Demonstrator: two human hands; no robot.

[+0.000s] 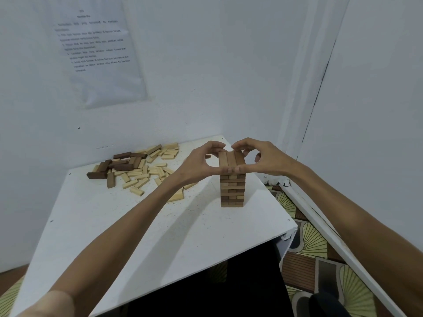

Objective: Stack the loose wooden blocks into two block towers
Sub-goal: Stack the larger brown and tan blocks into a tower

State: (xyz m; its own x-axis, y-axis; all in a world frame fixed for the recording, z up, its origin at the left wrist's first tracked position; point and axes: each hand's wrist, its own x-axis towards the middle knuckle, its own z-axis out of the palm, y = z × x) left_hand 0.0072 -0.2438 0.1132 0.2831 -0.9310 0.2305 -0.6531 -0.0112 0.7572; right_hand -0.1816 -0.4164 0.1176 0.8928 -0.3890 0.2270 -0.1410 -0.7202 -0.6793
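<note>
A tower of brown wooden blocks point(232, 191) stands on the right part of the white table point(128, 229). Its top layer point(230, 159) is three blocks lying side by side. My left hand point(201, 163) and my right hand point(261, 157) meet over that layer: the fingers curl over its far end and the thumbs press its near end, squeezing it from both sides. A heap of loose blocks point(139, 168), several pale and several dark brown, lies at the table's far left corner.
White walls close the table in at the back and left, with a printed sheet point(96, 49) taped up. A white board point(338, 243) leans along the right. Patterned floor point(315, 248) shows past the table's right edge.
</note>
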